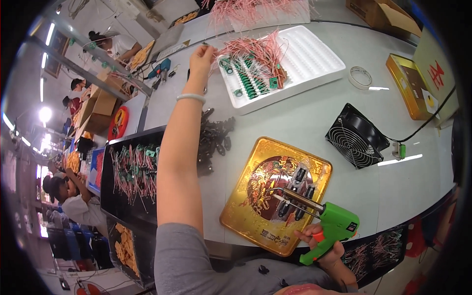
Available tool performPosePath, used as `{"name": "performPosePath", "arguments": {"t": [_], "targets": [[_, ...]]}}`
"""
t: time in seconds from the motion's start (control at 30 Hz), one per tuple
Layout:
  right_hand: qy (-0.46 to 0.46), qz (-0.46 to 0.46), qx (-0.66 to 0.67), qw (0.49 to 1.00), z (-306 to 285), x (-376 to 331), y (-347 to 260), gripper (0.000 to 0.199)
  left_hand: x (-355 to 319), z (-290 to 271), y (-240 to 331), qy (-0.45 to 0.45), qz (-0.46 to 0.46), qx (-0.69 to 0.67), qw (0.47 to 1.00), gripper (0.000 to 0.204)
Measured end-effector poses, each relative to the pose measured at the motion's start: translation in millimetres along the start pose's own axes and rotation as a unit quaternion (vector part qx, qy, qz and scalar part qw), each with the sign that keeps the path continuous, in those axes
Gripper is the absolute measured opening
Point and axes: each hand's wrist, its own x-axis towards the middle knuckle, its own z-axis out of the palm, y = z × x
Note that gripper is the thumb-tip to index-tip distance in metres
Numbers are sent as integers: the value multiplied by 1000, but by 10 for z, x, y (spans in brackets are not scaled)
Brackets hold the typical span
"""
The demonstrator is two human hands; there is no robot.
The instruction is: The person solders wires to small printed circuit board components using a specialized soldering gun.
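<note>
My left hand reaches out to the left edge of a white ribbed tray, its fingers pinched on thin pink wires. Green circuit boards with a tangle of pink wires lie in that tray. In my right hand is a green soldering gun, with a finger by its orange trigger. Its metal barrel and bent tip point left over a gold tin lid. Several small black parts sit on the lid, in clear pieces, below the barrel.
A black fan stands right of the lid, its cable running to the right. Nearby are a tape roll and a gold box. Black parts are heaped beside my left forearm. A black tray holds wired boards; co-workers sit at left.
</note>
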Motion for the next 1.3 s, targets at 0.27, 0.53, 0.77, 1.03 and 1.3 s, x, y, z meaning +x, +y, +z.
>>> {"name": "performPosePath", "arguments": {"t": [0.27,0.53,0.77,1.03,1.3], "targets": [[-14,-28,-3,1000,47,-14,25,60,-278,-566,997,-57,41,-79,994,20],[-49,-72,7,996,-8,-44,90,58,-1630,-1160,1700,-57,82,-22,995,24],[-92,-113,6,989,-113,-54,143,63,-3254,-907,1683,-162,-82,-229,956,25],[-19,-86,-227,970,647,-135,66,72,-4465,-257,1544,-131,-108,-276,946,25],[-26,-34,-310,950,734,-331,23,74,-4861,29,1491,-145,-95,-298,939,20]]}}
